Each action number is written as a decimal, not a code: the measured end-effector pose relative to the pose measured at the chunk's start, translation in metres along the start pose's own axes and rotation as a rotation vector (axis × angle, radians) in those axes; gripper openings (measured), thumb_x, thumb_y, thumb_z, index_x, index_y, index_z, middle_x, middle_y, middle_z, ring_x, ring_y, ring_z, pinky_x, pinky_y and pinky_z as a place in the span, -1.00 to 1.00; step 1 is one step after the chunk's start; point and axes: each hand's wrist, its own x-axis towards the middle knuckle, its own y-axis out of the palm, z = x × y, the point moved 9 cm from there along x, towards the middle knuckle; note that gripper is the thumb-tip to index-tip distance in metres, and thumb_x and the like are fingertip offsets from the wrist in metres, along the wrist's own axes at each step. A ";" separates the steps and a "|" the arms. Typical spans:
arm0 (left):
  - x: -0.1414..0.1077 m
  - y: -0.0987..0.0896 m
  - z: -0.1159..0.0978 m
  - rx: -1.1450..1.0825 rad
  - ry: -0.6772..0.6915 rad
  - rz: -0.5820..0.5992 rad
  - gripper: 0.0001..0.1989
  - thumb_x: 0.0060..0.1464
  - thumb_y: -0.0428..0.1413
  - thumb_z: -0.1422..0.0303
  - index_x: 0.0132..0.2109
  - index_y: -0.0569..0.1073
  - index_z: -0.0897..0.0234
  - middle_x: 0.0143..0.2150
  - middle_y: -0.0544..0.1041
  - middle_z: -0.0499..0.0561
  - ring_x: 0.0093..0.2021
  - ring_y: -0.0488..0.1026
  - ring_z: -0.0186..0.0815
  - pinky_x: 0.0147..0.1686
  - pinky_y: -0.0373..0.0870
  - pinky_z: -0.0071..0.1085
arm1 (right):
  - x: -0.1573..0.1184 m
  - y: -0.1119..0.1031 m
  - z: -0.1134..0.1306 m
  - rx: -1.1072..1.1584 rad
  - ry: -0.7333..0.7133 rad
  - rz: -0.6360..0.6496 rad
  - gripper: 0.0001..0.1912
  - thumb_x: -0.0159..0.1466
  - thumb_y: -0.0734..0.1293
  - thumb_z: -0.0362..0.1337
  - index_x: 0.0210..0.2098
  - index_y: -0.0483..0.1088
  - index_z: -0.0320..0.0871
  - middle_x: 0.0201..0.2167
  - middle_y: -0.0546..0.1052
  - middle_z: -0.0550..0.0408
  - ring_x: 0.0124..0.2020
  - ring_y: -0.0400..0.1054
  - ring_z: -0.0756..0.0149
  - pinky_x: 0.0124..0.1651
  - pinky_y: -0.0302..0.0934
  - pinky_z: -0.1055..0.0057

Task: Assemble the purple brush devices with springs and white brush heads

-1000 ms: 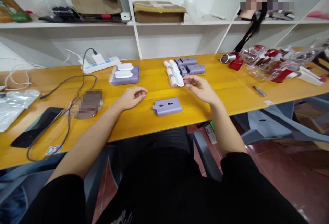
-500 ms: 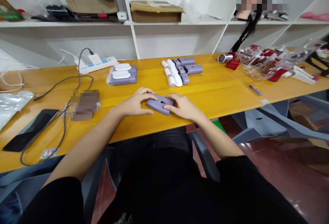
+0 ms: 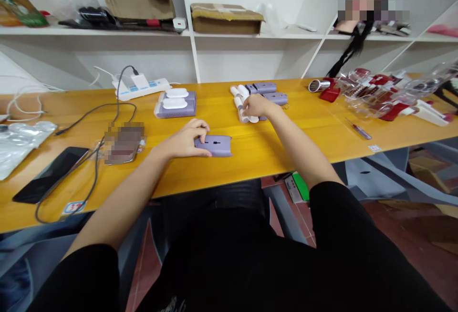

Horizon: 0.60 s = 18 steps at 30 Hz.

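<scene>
My left forearm slants in from the lower left, hand [image 3: 184,141] low over the yellow tabletop [image 3: 211,114]; my right arm reaches forward, wrist bent, fingers pointing down. Half a second ago both hands were on the lavender slotted casing [image 3: 221,145]; now my right one has moved off to the white oval caps [image 3: 244,91]. My left thumb and fingers, partly spread, grip the casing's left end; my right fingers are curled at the caps, whether holding one I can't tell

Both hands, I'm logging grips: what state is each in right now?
Left hand: closed on the left end of the purple case.
Right hand: fingers curled down at the white pieces; cannot tell whether it holds one.
</scene>
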 end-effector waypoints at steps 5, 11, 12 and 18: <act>0.001 0.001 -0.001 -0.027 -0.002 -0.006 -0.38 0.05 0.50 -0.24 -0.33 0.46 0.17 0.18 0.53 0.14 0.26 0.48 0.07 0.38 0.44 0.12 | 0.020 0.000 0.006 -0.105 -0.016 0.146 -0.52 0.21 0.74 -0.19 0.08 0.77 -0.19 0.06 0.77 -0.19 0.17 0.65 -0.25 0.24 0.51 0.01; 0.003 0.003 -0.001 -0.053 -0.003 -0.007 -0.36 0.07 0.48 -0.25 -0.35 0.44 0.18 0.14 0.55 0.15 0.23 0.50 0.06 0.34 0.46 0.08 | 0.022 0.004 0.015 -0.092 -0.002 0.162 -0.47 0.16 0.75 -0.31 0.12 0.76 -0.21 0.06 0.76 -0.19 0.21 0.64 -0.24 0.28 0.47 0.04; 0.003 0.003 -0.001 -0.051 -0.003 -0.006 -0.36 0.07 0.48 -0.26 -0.35 0.44 0.17 0.14 0.55 0.14 0.23 0.50 0.05 0.35 0.46 0.07 | 0.021 0.005 0.016 -0.089 0.006 0.159 -0.46 0.15 0.76 -0.32 0.12 0.76 -0.22 0.04 0.76 -0.20 0.20 0.64 -0.25 0.27 0.47 0.04; 0.004 0.004 0.000 -0.049 -0.002 -0.007 -0.38 0.09 0.48 -0.23 -0.34 0.44 0.17 0.14 0.57 0.14 0.23 0.50 0.05 0.35 0.46 0.08 | 0.021 0.007 0.018 -0.080 -0.006 0.142 -0.45 0.09 0.79 -0.23 0.06 0.76 -0.20 -0.03 0.77 -0.18 0.13 0.68 -0.28 0.18 0.53 0.02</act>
